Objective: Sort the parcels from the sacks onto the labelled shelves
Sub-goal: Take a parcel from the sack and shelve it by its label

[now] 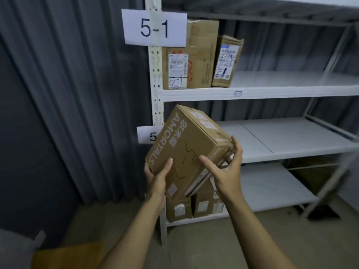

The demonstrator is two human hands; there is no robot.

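Observation:
A brown cardboard parcel (186, 144) printed "AMORTALS" is tilted in the air in front of the middle shelf (281, 140). My left hand (158, 175) grips its lower left corner, thumb on the printed face. My right hand (225, 164) holds its right edge, thumb on top and fingers wrapped round the far side. A white label "5-1" (154, 27) hangs on the shelf post beside the upper shelf (272, 91). The parcel hides most of a second label (148, 135), which starts with "5".
Two cardboard parcels (191, 61) (226, 62) stand at the left end of the upper shelf. Small boxes (194, 207) sit on the bottom shelf. A dark curtain (68, 94) hangs on the left. A brown flat piece (68, 257) lies on the floor.

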